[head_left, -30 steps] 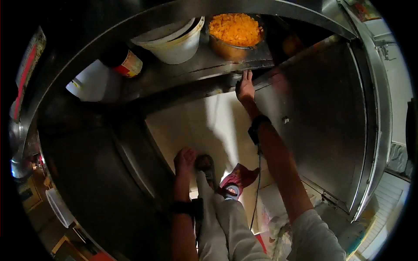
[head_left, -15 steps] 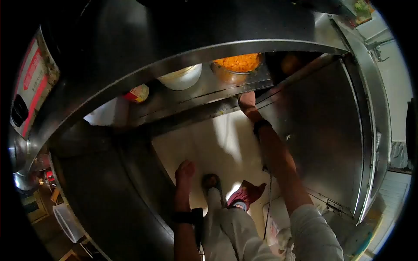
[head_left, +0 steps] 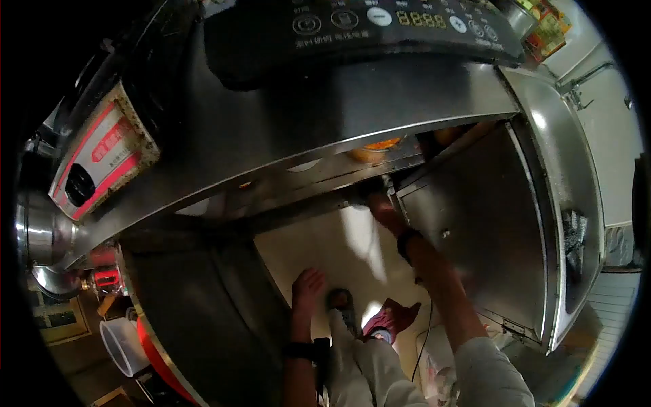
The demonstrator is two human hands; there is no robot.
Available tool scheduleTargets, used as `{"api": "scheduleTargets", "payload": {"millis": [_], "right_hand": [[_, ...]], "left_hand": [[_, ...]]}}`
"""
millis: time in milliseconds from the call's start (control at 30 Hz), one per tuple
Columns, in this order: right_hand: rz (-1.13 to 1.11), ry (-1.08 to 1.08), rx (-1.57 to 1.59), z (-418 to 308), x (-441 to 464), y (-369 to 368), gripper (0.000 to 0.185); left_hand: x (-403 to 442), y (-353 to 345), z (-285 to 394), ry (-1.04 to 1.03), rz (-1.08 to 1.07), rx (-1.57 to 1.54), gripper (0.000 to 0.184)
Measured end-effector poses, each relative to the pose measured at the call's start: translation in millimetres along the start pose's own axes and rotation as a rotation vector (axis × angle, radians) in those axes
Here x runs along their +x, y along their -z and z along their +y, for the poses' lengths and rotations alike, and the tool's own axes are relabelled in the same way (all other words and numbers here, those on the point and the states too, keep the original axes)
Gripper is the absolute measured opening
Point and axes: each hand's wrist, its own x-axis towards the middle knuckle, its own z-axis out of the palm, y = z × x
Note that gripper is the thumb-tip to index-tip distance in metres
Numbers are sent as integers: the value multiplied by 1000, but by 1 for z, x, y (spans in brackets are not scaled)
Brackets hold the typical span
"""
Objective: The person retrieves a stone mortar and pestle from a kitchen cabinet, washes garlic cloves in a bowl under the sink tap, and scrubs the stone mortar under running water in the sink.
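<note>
My right hand (head_left: 384,207) reaches into the open cabinet, just below the front edge of the metal shelf (head_left: 324,174). Its fingers are lost in shadow, so I cannot tell if they grip anything. A dark shape and a small metal piece (head_left: 389,183) are close to it. On the shelf above, a metal bowl (head_left: 368,156) with orange shredded food shows partly under the counter edge. A white tub (head_left: 305,165) is barely visible there. My left hand (head_left: 310,285) hangs low over the floor, fingers loosely extended, holding nothing.
An open metal cabinet door (head_left: 485,230) stands right of my right arm. The steel counter (head_left: 305,115) spans above, carrying a black control panel (head_left: 407,37). A sink (head_left: 573,156) is at the right. My feet and a dark red cloth-like thing (head_left: 393,317) are below.
The view has tilted up, bringing the control panel in and hiding more of the bowl and tub. My right hand has gone from the shelf edge into the shadow beneath it.
</note>
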Motion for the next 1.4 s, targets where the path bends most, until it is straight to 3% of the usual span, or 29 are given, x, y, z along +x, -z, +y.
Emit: {"api": "scheduleTargets", "payload": {"millis": [67, 267, 367, 400, 467, 500, 567, 600, 633, 667, 733, 800, 833, 900, 1000, 1067, 1133, 1200, 1267, 1333, 1367, 1400], "right_hand": [[147, 43, -14, -51, -12, 23, 21], [47, -92, 422, -180, -68, 134, 23], [53, -218, 613, -239, -107, 202, 27], [63, -262, 673, -259, -124, 220, 29], [47, -405, 779, -297, -150, 264, 33], [-113, -620, 847, -311, -165, 281, 34], [9, -650, 779, -346, -182, 345, 35], [109, -683, 709, -359, -194, 377, 36], [25, -612, 753, -360, -205, 407, 37], [39, -681, 760, -367, -213, 446, 37], [83, -610, 657, -385, -224, 527, 35], [115, -649, 698, -396, -251, 577, 36], [135, -736, 695, -402, -264, 603, 36], [310, -688, 718, -405, -296, 664, 36], [413, -819, 783, -410, -348, 739, 37], [442, -889, 809, -411, -385, 772, 36], [513, -999, 734, -410, -423, 800, 34], [615, -972, 619, -406, -464, 815, 32], [580, -1107, 594, -408, -501, 830, 29], [691, -1105, 390, -415, -534, 826, 28], [523, -1197, 449, -416, -549, 838, 29], [542, -1227, 386, -420, -563, 833, 29]], "left_hand": [[-7, 4, -5, 24, 59, 28, 47], [-39, -28, -17, 21, 73, 138, 48], [-67, -32, -31, 130, 101, 415, 52], [-90, -42, -35, -113, 128, 662, 56], [-112, -44, -42, -366, 147, 914, 59], [-101, -39, -49, -41, 419, 930, 65], [-119, -57, -40, 277, 660, 941, 70], [-152, -75, -26, 70, 597, 1010, 68], [-193, -90, -11, -14, 537, 1074, 67], [-234, -106, 4, -100, 480, 1136, 66], [-303, -146, 42, -348, 287, 1932, 56], [-357, -176, 61, -626, 51, 1258, 45], [-398, -206, 74, -610, -23, 1286, 45], [-472, -256, 94, -583, -157, 1318, 44], [-545, -299, 97, -713, -326, 1484, 40], [-581, -319, 96, -837, -531, 1528, 36], [-599, -337, 89, -841, -627, 1558, 35], [-616, -349, 83, -837, -699, 1592, 35], [-627, -368, 71, -689, -906, 1578, 34], [-635, -376, 39, -475, -1156, 1518, 48], [-639, -378, 19, -395, -1284, 1504, 56], [-639, -371, -9, -433, -1353, 1547, 67]]}}
